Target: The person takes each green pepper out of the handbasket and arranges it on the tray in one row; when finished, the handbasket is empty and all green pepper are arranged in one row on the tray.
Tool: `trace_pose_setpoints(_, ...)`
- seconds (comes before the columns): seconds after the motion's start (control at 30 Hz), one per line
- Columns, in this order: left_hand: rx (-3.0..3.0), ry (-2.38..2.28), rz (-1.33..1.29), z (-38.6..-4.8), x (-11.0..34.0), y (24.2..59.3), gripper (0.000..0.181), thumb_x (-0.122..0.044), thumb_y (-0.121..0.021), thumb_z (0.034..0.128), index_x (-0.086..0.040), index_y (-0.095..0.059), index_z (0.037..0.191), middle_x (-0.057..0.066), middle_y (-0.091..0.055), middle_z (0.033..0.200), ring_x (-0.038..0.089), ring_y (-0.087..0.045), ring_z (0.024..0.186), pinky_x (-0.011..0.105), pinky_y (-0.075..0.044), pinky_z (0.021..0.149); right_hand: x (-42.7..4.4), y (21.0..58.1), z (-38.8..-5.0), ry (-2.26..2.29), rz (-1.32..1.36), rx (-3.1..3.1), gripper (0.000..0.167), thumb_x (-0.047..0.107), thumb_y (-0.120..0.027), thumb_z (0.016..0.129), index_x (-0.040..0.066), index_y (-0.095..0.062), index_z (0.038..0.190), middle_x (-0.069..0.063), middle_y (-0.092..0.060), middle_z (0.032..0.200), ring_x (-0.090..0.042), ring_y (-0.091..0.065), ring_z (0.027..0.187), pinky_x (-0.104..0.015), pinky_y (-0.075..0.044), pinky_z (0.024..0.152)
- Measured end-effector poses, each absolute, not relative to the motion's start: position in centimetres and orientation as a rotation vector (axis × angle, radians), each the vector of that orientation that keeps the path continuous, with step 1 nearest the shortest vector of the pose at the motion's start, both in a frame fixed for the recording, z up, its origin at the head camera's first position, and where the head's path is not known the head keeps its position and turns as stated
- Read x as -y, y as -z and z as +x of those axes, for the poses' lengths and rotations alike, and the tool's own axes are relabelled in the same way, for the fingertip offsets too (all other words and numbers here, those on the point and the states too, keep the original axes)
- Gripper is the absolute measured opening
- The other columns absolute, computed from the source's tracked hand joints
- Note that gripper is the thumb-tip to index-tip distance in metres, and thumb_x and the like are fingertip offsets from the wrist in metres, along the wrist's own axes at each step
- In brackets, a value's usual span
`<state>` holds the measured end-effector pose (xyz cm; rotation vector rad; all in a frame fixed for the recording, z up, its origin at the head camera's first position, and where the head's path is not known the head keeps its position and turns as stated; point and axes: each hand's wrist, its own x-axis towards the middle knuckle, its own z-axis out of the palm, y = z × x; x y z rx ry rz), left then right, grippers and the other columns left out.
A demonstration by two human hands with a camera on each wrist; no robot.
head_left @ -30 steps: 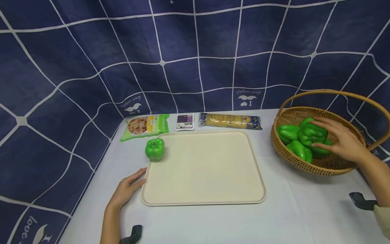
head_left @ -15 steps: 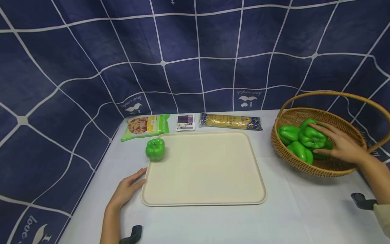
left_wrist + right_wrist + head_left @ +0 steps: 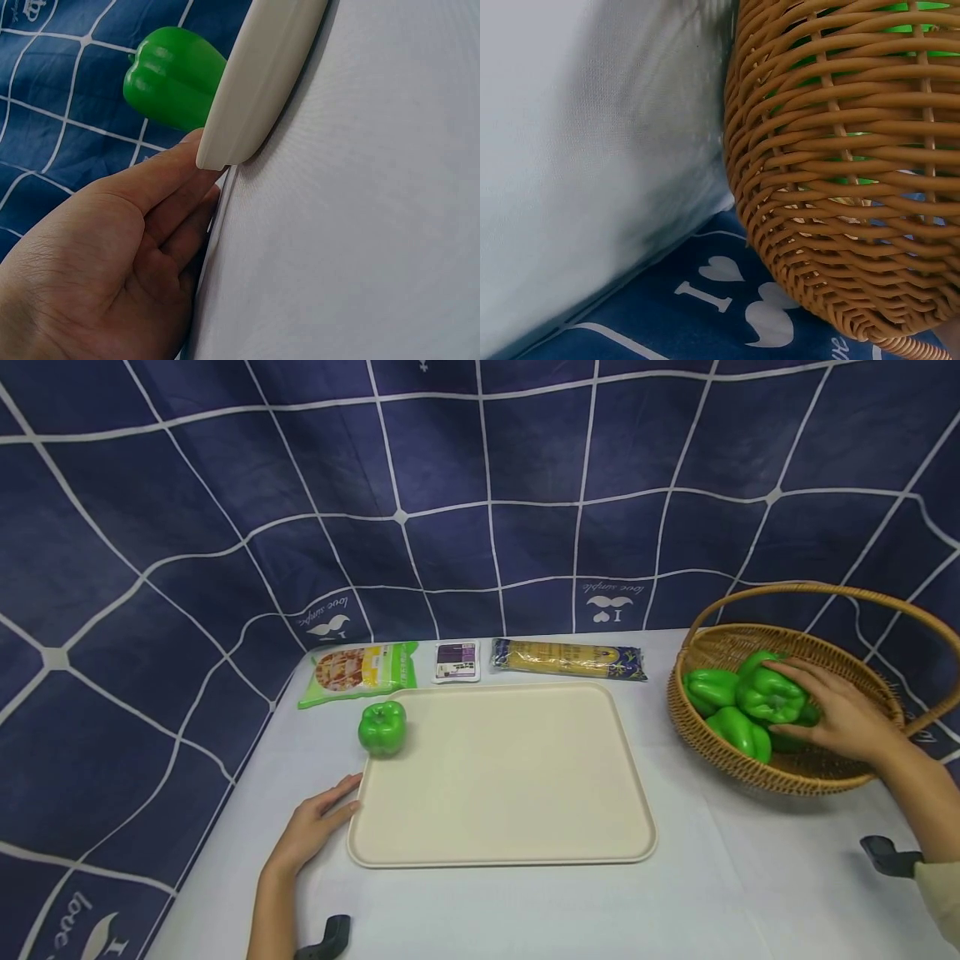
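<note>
In the head view my right hand (image 3: 847, 714) reaches into the brown wicker basket (image 3: 795, 783) at the right. Its fingers and thumb span a green bell pepper (image 3: 772, 695) lying on top of several others. The right wrist view shows only the basket's woven side (image 3: 840, 187), with green through the gaps; the grip is hidden there. My left hand (image 3: 315, 822) rests on the table, fingertips touching the left edge of the cream tray (image 3: 502, 777). In the left wrist view the thumb (image 3: 169, 172) meets the tray rim (image 3: 262, 75). One green bell pepper (image 3: 382, 728) sits at the tray's far-left corner.
Behind the tray lie a green food bag (image 3: 360, 672), a small white-and-purple packet (image 3: 456, 661) and a long pack of noodles (image 3: 567, 658). The basket's handle (image 3: 825, 587) arches over its far side. A blue checked cloth (image 3: 480, 485) hangs behind the white table.
My right hand has shifted slightly left and closed nearer around the top pepper, which has moved down a little. My left hand and the tray stay where they were.
</note>
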<state>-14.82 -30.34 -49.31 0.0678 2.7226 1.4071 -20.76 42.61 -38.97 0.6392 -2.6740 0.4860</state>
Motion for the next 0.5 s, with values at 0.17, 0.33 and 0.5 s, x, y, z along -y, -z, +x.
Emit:
trace_pose_setpoints(0.17,-2.715,-1.416,0.065,-14.8,30.3,49.2,0.053,-0.041,-0.063,0.0854,-0.018,-0.053,0.132,0.011,-0.039,0.142,0.031,-0.032,0.132,0.054,-0.020,0.107,-42.0,38.4,-19.8,-0.480,0.468,2.713,0.110,0.012,-0.088,0.054,0.019,-0.029,0.145,-0.028,-0.037,0.133,-0.054,-0.039,0.108,-0.070,-0.031,0.082)
trace_pose_setpoints(0.33,-2.721,-1.407,0.059,-14.8,30.3,49.3,0.053,-0.041,-0.063,0.0852,-0.017,-0.053,0.132,0.011,-0.039,0.142,0.031,-0.032,0.132,0.054,-0.020,0.107,-41.0,37.9,-18.9,-0.519,0.427,2.660,0.111,0.010,-0.088,0.053,0.016,-0.028,0.146,-0.030,-0.038,0.129,-0.053,-0.038,0.109,-0.069,-0.030,0.086)
trace_pose_setpoints(0.5,-2.726,-1.405,0.058,-14.8,30.3,49.3,0.053,-0.041,-0.063,0.0852,-0.017,-0.053,0.132,0.012,-0.039,0.141,0.031,-0.032,0.132,0.054,-0.020,0.107,-39.5,37.1,-18.4,-0.576,0.489,2.531,0.110,0.009,-0.089,0.048,0.010,-0.034,0.142,-0.028,-0.040,0.131,-0.048,-0.038,0.110,-0.059,-0.029,0.092)
